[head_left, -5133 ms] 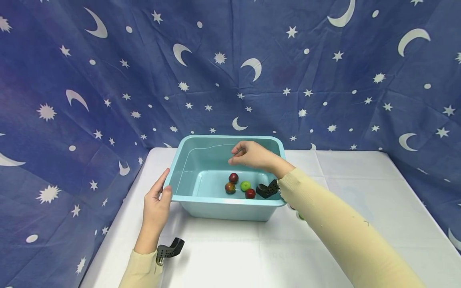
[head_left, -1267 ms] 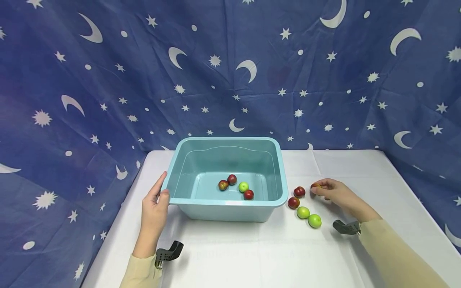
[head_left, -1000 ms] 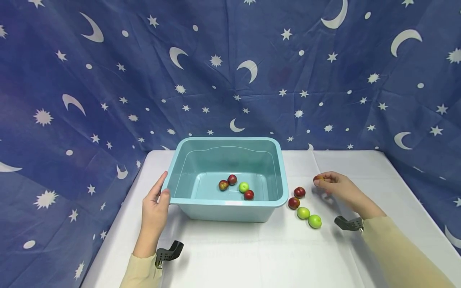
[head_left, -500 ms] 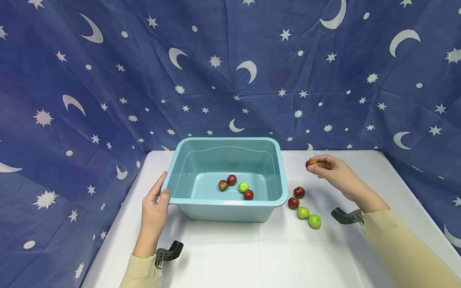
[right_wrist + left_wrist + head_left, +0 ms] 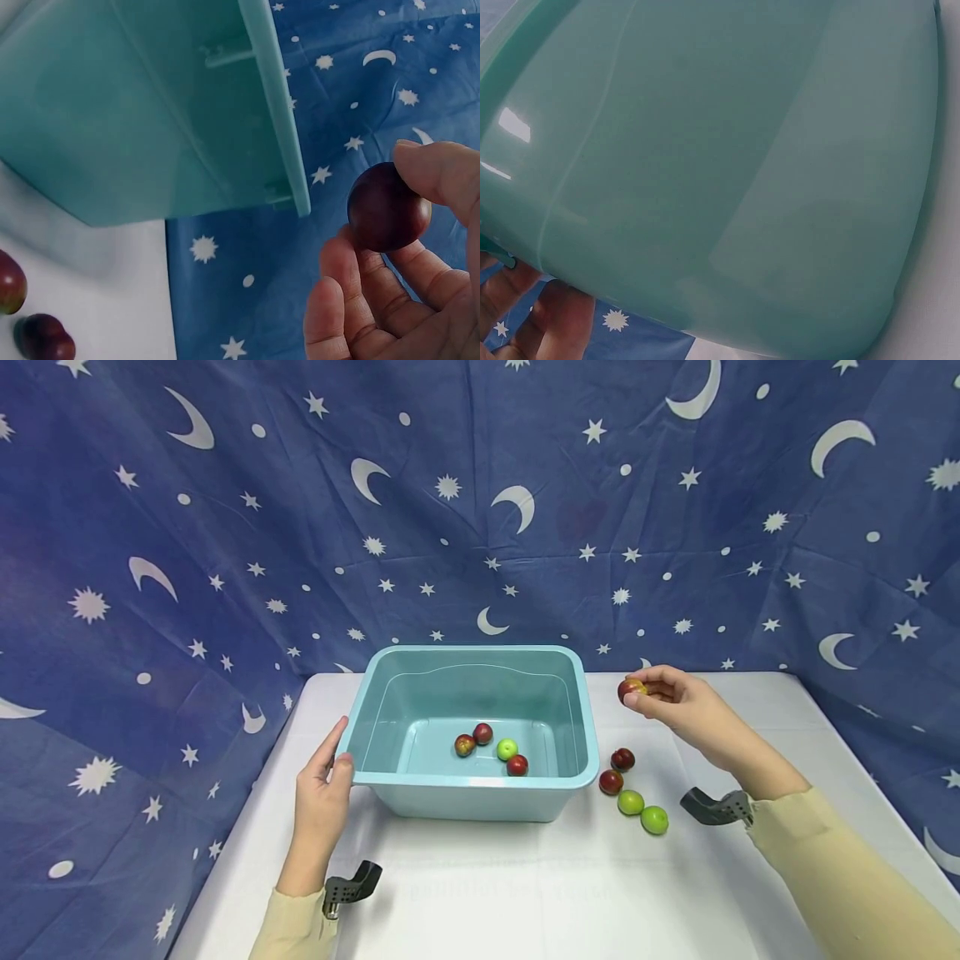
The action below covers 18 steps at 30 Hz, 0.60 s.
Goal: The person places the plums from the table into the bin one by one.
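My right hand [image 5: 686, 706] pinches a red-and-yellow plum [image 5: 632, 691] between thumb and fingers, raised above the table to the right of a light-blue plastic tub [image 5: 480, 782]. The right wrist view has the same plum [image 5: 388, 208], dark red there, at the fingertips. On the tub's left side, my left hand [image 5: 322, 793] grips the rim, its thumb near the front corner; part of its fingers [image 5: 562, 319] shows below the wall in the left wrist view. Inside the tub lie several plums, red ones such as this red plum [image 5: 517, 766] and one green plum [image 5: 507, 749].
Right of the tub, two dark red plums [image 5: 611, 782] and two green plums [image 5: 655, 820] lie in a slanting row on the white tablecloth [image 5: 480, 885]. A blue curtain [image 5: 480, 527] with moons and stars hangs close behind the tub.
After leaving the tub, my right hand took the red-and-yellow plum from the table. It has since lifted it and moved left towards the tub. My left hand stays at the rim.
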### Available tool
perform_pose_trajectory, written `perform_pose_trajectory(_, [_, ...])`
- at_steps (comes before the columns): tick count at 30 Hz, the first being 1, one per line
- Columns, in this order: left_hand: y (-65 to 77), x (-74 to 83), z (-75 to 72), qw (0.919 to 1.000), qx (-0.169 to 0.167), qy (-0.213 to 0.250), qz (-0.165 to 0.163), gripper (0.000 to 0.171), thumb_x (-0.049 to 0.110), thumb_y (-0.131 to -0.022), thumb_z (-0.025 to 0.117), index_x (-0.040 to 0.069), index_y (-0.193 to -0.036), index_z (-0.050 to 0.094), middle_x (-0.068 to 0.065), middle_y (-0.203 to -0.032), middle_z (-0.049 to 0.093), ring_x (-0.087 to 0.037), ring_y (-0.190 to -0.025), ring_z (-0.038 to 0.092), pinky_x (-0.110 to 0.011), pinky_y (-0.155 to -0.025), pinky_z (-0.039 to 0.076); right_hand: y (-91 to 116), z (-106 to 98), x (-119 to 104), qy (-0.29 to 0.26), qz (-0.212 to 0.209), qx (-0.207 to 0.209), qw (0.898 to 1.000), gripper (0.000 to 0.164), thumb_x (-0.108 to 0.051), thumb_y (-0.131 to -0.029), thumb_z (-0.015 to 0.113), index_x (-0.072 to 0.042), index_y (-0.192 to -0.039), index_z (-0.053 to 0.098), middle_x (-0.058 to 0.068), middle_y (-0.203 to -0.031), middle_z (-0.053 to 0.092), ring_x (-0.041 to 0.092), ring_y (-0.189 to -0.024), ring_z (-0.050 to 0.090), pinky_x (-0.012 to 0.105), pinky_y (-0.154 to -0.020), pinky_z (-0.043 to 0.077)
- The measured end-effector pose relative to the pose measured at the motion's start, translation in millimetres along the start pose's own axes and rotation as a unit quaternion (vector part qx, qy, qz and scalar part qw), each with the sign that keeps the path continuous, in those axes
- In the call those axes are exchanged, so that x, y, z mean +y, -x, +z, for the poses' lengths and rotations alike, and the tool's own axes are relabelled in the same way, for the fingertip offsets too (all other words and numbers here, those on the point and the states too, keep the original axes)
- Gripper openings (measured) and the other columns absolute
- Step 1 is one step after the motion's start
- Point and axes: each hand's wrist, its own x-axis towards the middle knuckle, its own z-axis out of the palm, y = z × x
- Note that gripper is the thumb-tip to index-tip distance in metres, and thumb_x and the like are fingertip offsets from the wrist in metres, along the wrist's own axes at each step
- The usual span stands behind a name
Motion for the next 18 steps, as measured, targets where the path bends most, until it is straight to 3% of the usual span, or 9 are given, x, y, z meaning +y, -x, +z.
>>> perform_pose_trajectory(18, [0.5,0.9,0.3,0.9999,-0.002,0.000,-0.012,0.047,0.000,-0.094,0.045,0.001,-0.140,0.050,-0.013,-0.139,0.051,-0.025,-0.124,0.049,-0.013,-0.092,0.040,-3.1,6.0,-24.5,-0.016,-0.007,0.004,1.000,0.050,-0.039,-0.087,0.070,-0.010,-0.125,0.055,0.008,-0.117,0.062,0.022,-0.102,0.058,0.027,-0.085,0.049])
